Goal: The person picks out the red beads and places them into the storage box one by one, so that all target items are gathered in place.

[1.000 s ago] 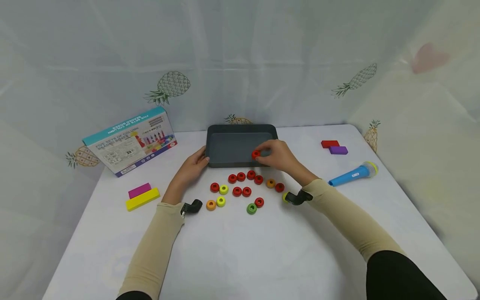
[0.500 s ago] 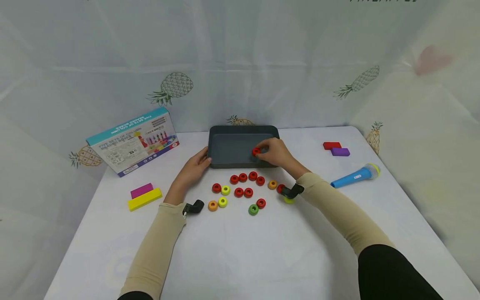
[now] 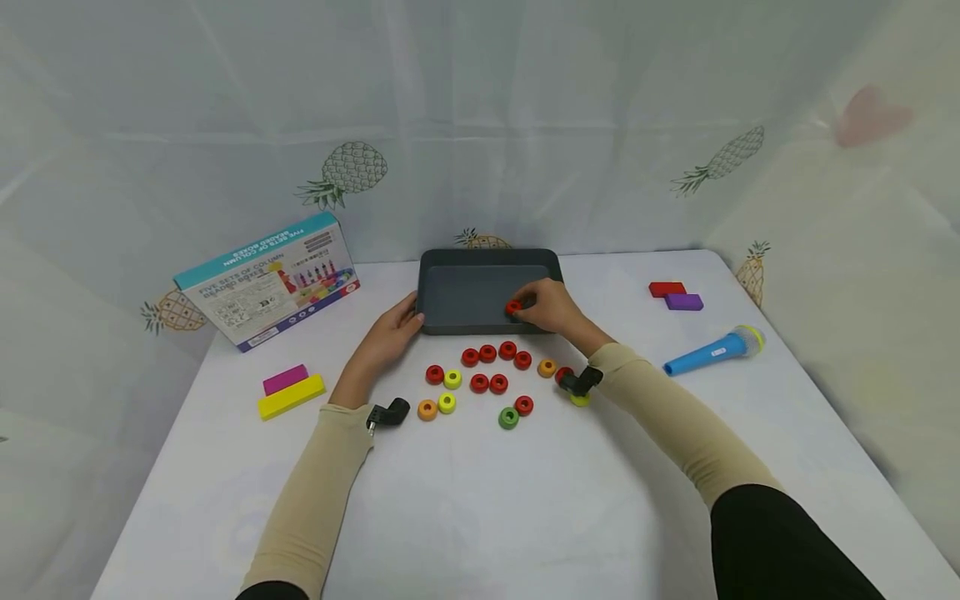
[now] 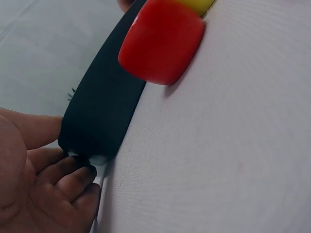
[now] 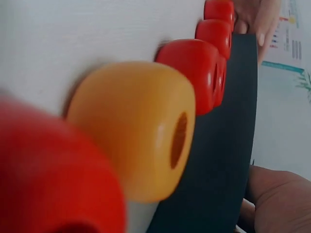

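In the head view, my right hand [image 3: 552,307] pinches a red bead [image 3: 513,307] between thumb and fingers, low over the right front part of a dark grey tray [image 3: 465,300]. My left hand [image 3: 387,336] grips the tray's front left corner; the left wrist view has the thumb at the rim and the other fingers [image 4: 73,182] curled against the corner. Several red beads [image 3: 479,383] lie in front of the tray, among them yellow beads [image 3: 452,379], orange beads [image 3: 427,409] and a green bead [image 3: 508,417]. An orange bead [image 5: 131,131] looms large in the right wrist view, whose held bead is hidden.
A printed cardboard box [image 3: 273,283] stands at the back left. Nearer lie a magenta block [image 3: 285,380] and a yellow block [image 3: 292,397]. To the right are a red block [image 3: 667,289], a purple block [image 3: 685,302] and a blue toy microphone [image 3: 712,351]. A curtain hangs behind the table.
My right forearm has shifted slightly left, and its wrist camera now overlaps a red bead. The red bead remains pinched over the tray. My left hand keeps its place at the tray corner.
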`<action>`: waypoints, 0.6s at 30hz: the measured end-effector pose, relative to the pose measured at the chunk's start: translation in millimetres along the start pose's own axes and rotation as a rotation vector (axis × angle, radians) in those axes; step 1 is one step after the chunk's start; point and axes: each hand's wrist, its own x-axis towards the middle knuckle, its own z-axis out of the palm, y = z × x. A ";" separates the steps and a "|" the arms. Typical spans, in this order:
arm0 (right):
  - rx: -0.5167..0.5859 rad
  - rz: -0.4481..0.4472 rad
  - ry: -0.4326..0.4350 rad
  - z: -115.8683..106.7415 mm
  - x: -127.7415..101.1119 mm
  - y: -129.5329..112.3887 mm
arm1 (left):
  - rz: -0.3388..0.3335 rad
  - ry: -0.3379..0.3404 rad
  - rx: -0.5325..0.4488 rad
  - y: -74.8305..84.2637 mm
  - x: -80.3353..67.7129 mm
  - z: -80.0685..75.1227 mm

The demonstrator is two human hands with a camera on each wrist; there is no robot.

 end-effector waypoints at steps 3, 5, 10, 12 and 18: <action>-0.004 0.008 -0.008 0.4 0.3 1.2 | 0.005 -0.003 -0.003 1.1 -0.2 -0.3; -0.005 0.010 -0.008 0.1 0.1 2.0 | 0.010 -0.003 -0.003 2.1 -0.5 -0.4; -0.006 0.011 -0.009 0.6 -0.5 3.6 | 0.006 -0.009 0.003 2.0 -1.5 -0.3; -0.008 0.007 -0.009 0.2 -1.0 3.7 | 0.007 -0.010 0.006 1.5 -2.2 -0.2; 0.021 -0.009 0.017 -6.9 -5.1 0.5 | 0.032 -0.002 0.006 1.6 -3.3 -0.4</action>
